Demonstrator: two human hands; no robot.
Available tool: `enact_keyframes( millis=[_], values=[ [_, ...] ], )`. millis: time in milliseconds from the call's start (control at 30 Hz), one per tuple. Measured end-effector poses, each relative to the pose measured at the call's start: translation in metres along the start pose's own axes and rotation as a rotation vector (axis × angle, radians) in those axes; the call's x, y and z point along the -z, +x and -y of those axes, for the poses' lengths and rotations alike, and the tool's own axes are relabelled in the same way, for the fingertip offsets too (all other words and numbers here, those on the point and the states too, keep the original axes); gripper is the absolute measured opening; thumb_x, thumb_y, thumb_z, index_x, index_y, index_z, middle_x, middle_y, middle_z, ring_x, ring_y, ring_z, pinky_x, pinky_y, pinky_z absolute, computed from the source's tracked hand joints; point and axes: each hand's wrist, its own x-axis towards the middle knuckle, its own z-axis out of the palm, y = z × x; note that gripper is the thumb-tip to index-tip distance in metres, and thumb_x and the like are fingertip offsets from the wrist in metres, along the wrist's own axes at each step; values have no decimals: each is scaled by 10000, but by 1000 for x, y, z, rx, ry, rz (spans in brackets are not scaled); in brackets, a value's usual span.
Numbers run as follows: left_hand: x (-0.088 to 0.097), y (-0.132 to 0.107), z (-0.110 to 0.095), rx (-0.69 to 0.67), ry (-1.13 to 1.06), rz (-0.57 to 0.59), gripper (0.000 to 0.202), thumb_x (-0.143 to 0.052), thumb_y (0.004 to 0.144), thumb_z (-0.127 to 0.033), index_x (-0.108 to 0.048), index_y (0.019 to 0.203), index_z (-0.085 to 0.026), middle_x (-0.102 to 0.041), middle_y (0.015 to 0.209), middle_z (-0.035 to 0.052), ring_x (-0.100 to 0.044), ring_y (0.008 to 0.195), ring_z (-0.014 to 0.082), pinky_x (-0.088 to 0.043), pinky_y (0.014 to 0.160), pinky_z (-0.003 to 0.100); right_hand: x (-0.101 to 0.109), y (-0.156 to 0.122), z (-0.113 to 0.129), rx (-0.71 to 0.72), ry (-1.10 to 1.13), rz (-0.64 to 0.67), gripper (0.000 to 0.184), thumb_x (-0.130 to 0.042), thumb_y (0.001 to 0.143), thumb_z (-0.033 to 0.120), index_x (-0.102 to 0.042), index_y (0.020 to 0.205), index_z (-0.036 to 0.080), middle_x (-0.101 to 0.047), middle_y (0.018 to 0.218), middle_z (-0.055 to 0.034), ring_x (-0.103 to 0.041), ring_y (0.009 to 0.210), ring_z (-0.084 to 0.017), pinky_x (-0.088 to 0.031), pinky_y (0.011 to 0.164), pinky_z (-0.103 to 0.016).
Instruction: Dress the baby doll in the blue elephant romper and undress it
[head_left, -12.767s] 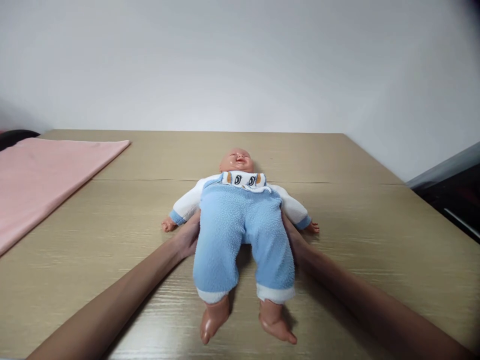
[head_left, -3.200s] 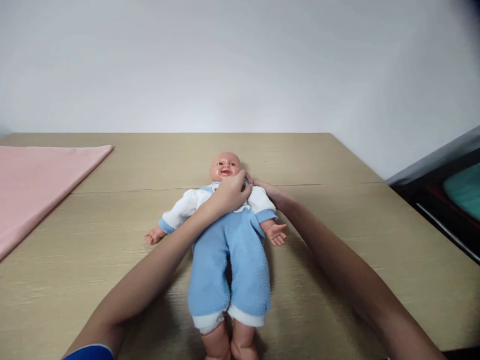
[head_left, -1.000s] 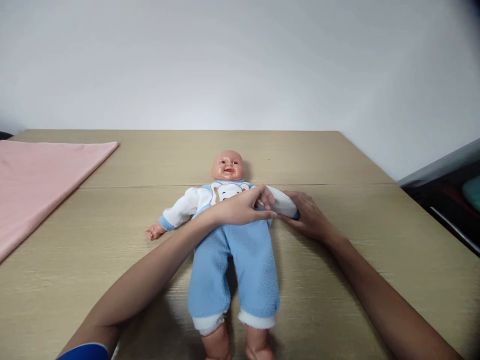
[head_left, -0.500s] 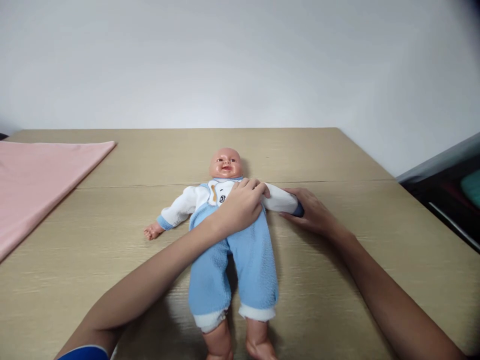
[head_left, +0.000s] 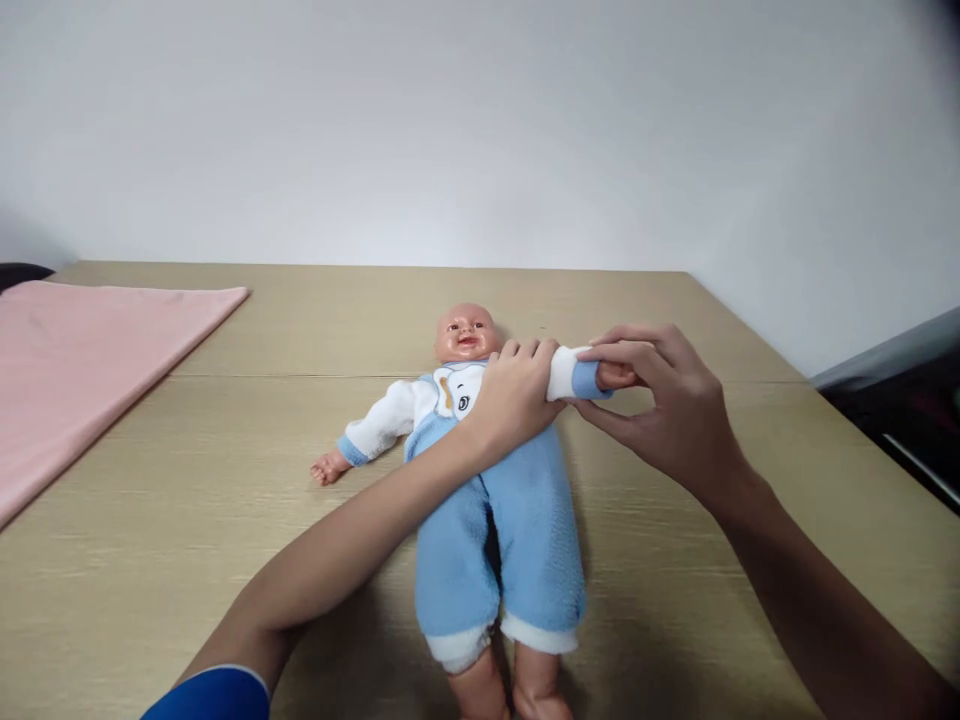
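A baby doll [head_left: 480, 480] in a blue fleece romper with white sleeves lies face up on the wooden table [head_left: 225, 500], head away from me. My left hand [head_left: 517, 400] is closed around the doll's upper arm and shoulder on the right side. My right hand [head_left: 667, 405] pinches the blue cuff of that white sleeve [head_left: 574, 378], with the doll's small hand showing between my fingers. That arm is lifted off the table. The doll's other arm rests outstretched to the left.
A folded pink cloth [head_left: 82, 365] covers the table's far left. The table's right edge runs diagonally, with dark furniture [head_left: 900, 400] beyond it. A plain white wall stands behind.
The doll's arm on the right has been lifted off the table. My right hand has risen from lying over the cuff to pinching it. My left hand has slid from chest to upper arm.
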Motion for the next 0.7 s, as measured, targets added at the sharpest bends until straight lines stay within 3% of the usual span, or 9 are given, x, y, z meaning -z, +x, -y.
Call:
enact_keyframes(
  millis=[100,167,200,333,433,600,700],
  values=[
    [-4,9,4,38,-131,-106,259,-764,987,-388,-641,1135,-216,-780,1180,117,-696,1054,331,-533,924,458,-23,-16,0,-139,247,-247,549,-834,969,387,-596,1463,379,-598,1464,-106,-752,1058,-304,-715,794,-480],
    [-6,11,8,74,-218,-197,220,-787,962,-357,-653,1070,-220,-785,1090,94,-712,1009,314,-542,903,445,-46,-35,-6,-263,399,-353,489,-726,1041,405,-516,1481,378,-590,1463,-105,-748,1006,-267,-708,815,-468],
    [-7,12,10,90,-263,-245,211,-798,946,-337,-659,1054,-220,-786,1061,86,-720,1003,309,-549,901,439,-58,-45,-9,-330,446,-343,432,-679,1065,419,-511,1459,365,-606,1445,-107,-740,1040,-267,-699,877,-474],
    [-10,15,13,150,-467,-424,246,-821,907,-258,-683,1107,-216,-814,1127,83,-757,1069,291,-589,965,426,-94,-77,-21,-577,612,-33,436,-511,1105,540,-508,1478,315,-654,1485,-140,-681,1329,-316,-606,1143,-524],
    [-12,18,12,226,-604,-497,259,-801,943,-251,-686,1174,-230,-821,1239,75,-767,1158,268,-606,1050,427,-103,-87,-26,-622,719,173,510,-376,1137,603,-529,1532,319,-656,1547,-113,-584,1501,-330,-485,1289,-558],
    [-14,16,17,421,-889,-647,233,-786,1004,-338,-689,1193,-242,-820,1278,66,-714,1353,258,-492,1286,479,-104,-93,-26,-623,749,199,579,-232,1151,613,-470,1591,321,-638,1590,-88,-570,1535,-317,-503,1278,-530],
    [-8,9,26,498,-1036,-772,295,-756,1026,-422,-672,1237,-234,-796,1359,79,-628,1487,251,-406,1365,476,-105,-92,-23,-573,748,219,553,-241,1155,590,-503,1561,322,-657,1565,-78,-616,1468,-312,-531,1240,-512]
  ],
)
